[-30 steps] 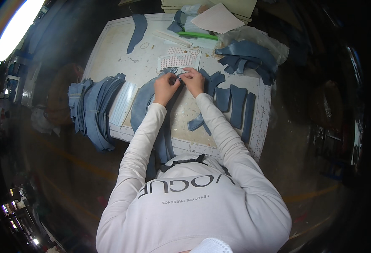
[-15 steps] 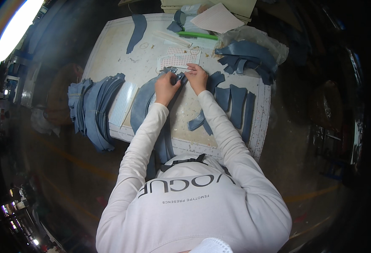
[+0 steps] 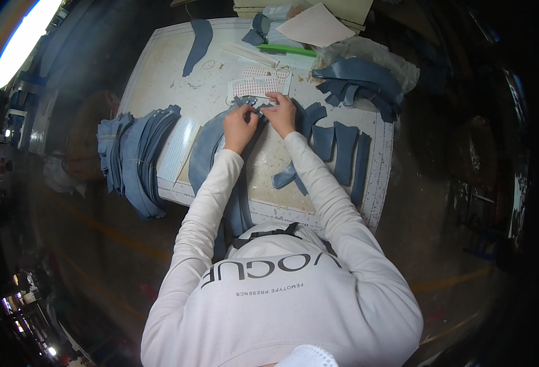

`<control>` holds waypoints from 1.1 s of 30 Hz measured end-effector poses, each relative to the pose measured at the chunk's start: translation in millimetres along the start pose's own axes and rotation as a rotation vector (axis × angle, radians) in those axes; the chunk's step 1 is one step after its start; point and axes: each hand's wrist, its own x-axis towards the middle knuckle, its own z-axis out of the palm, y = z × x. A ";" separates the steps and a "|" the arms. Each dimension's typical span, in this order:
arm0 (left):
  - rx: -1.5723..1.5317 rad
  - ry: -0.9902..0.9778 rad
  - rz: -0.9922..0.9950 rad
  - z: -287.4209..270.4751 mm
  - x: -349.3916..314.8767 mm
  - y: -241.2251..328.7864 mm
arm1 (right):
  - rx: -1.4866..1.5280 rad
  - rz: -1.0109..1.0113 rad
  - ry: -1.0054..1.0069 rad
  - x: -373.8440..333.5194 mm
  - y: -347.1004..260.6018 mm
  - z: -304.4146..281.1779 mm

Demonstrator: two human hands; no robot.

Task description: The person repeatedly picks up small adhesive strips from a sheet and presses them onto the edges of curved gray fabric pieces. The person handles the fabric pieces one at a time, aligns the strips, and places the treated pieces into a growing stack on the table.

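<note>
While I watch from afar through the head camera, a white worktable (image 3: 150,73) fills the middle of my view. Curved blue pieces (image 3: 203,160) lie before the person, their long sides running toward the near edge, their far ends under the hands. To their left I see a thick stack (image 3: 139,165) of similar blue pieces, overhanging the table's left edge. At the far right, a clear plastic bag (image 3: 409,72) lies under and beside a loose blue pile (image 3: 364,76). Nearer, on the right, flat blue cutouts (image 3: 344,156) are laid side by side. A pale gridded sheet (image 3: 180,147) sits between the stack and the curved pieces; one lone blue piece (image 3: 199,46) lies far left. Red-marked sheets (image 3: 254,89) rest just beyond the hands. The left hand (image 3: 240,127) has its fingers bent over the curved pieces' far ends; the right hand (image 3: 280,116) brings thumb and forefinger together just beside it. What either pinches is too small for me to tell.
</note>
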 end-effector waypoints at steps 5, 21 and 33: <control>-0.020 -0.026 0.001 0.4 -0.3 -1.3 | -0.061 -0.120 -0.038 -0.3 -4.7 0.3; -0.021 -0.010 0.023 5.8 1.0 -1.7 | 0.118 0.101 0.082 15.4 21.3 -7.7; 0.191 -0.080 0.143 5.9 -2.1 -2.5 | -0.124 0.064 0.122 11.3 23.9 -0.7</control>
